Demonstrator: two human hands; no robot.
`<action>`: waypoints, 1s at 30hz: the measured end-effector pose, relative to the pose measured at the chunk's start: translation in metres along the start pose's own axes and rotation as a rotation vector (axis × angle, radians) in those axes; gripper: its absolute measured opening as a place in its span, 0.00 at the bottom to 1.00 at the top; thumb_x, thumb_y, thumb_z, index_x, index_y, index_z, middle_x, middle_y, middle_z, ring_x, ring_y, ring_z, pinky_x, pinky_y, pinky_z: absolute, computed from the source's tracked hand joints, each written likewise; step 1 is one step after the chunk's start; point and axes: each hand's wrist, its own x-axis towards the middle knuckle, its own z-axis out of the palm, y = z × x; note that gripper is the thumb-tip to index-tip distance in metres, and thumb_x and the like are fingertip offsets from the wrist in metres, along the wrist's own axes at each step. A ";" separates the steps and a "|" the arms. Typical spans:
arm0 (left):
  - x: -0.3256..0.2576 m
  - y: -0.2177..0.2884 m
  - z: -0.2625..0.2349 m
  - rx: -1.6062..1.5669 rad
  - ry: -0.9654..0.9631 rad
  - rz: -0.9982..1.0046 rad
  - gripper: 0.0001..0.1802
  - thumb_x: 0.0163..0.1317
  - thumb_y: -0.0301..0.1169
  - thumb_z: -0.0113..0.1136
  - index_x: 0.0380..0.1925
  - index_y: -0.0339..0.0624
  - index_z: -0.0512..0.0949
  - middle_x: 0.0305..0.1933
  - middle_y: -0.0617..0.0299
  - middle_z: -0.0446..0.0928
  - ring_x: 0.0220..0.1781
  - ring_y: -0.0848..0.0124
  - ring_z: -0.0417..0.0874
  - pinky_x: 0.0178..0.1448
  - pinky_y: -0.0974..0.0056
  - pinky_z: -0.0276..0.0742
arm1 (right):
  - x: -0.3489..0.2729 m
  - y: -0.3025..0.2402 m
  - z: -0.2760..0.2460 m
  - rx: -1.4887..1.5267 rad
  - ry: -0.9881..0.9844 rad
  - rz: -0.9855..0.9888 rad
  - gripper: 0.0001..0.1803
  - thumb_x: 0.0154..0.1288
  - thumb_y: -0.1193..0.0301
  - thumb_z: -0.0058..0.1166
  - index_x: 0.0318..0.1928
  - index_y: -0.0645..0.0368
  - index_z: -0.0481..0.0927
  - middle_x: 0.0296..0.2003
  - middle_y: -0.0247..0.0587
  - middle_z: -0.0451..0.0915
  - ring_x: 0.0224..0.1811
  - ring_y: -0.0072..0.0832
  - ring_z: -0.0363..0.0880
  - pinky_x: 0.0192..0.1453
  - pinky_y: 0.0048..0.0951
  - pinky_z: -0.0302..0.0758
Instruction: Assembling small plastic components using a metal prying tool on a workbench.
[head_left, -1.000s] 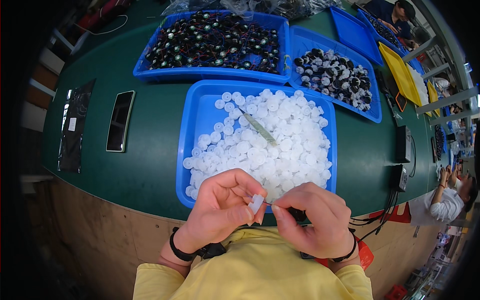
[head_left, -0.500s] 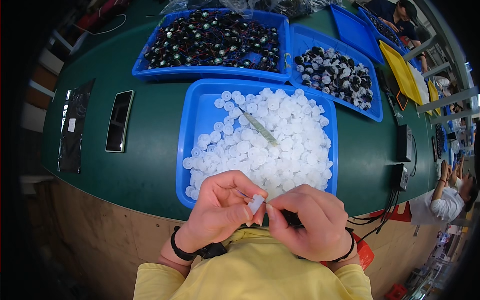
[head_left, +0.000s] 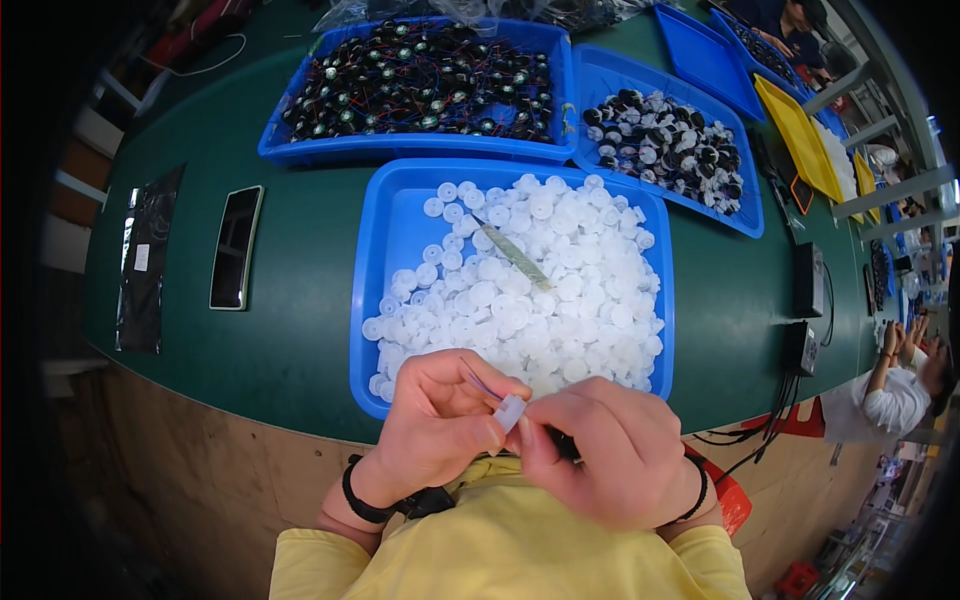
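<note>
My left hand (head_left: 430, 420) pinches a small white plastic cap (head_left: 509, 411) between thumb and fingers, just in front of my yellow shirt. Thin dark wires (head_left: 484, 386) stick out of the cap's far side toward my left fingers. Close against it, my right hand (head_left: 615, 450) has its fingers closed around a black part (head_left: 564, 444), mostly hidden by the fingers. Beyond both hands, a blue tray (head_left: 361, 270) holds a heap of similar white caps (head_left: 570, 300). A slim greenish pointed tool, seemingly tweezers (head_left: 517, 258), lies on the heap.
Behind stand a blue bin (head_left: 300, 150) of black wired parts and a blue tray (head_left: 748, 200) of black-and-white pieces. A phone (head_left: 237, 248) and a black bag (head_left: 150, 265) lie left. Black boxes with cables (head_left: 808, 283) sit right. Other people (head_left: 900, 395) work farther right.
My right fingers have moved in against the white cap, and the gap between the hands has closed. More of the wires now shows on the cap's far side.
</note>
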 end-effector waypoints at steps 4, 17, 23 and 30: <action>0.002 -0.001 -0.005 -0.022 -0.041 0.061 0.12 0.52 0.14 0.54 0.38 0.25 0.72 0.37 0.48 0.77 0.39 0.67 0.81 0.44 0.64 0.79 | 0.002 -0.001 -0.007 0.244 -0.060 0.195 0.10 0.45 0.82 0.58 0.32 0.68 0.74 0.25 0.41 0.74 0.21 0.31 0.75 0.21 0.26 0.73; 0.004 0.005 0.012 1.044 0.034 0.467 0.19 0.44 0.13 0.63 0.40 0.29 0.75 0.33 0.55 0.77 0.30 0.73 0.76 0.33 0.70 0.72 | 0.003 0.009 -0.018 0.258 -0.036 0.229 0.16 0.45 0.77 0.63 0.38 0.65 0.77 0.38 0.45 0.77 0.39 0.36 0.76 0.39 0.31 0.75; 0.009 -0.006 0.025 1.516 -0.001 0.808 0.21 0.36 0.16 0.66 0.36 0.32 0.76 0.28 0.57 0.76 0.23 0.67 0.72 0.27 0.69 0.67 | -0.013 0.019 0.000 0.272 0.125 0.151 0.14 0.43 0.79 0.64 0.34 0.65 0.77 0.30 0.42 0.78 0.29 0.35 0.76 0.30 0.26 0.72; 0.007 -0.006 0.028 1.690 0.002 0.862 0.24 0.33 0.21 0.70 0.36 0.35 0.76 0.25 0.62 0.71 0.22 0.68 0.66 0.26 0.66 0.62 | -0.021 0.022 0.008 0.091 0.309 0.000 0.10 0.45 0.83 0.58 0.30 0.63 0.73 0.28 0.41 0.76 0.25 0.33 0.73 0.27 0.27 0.67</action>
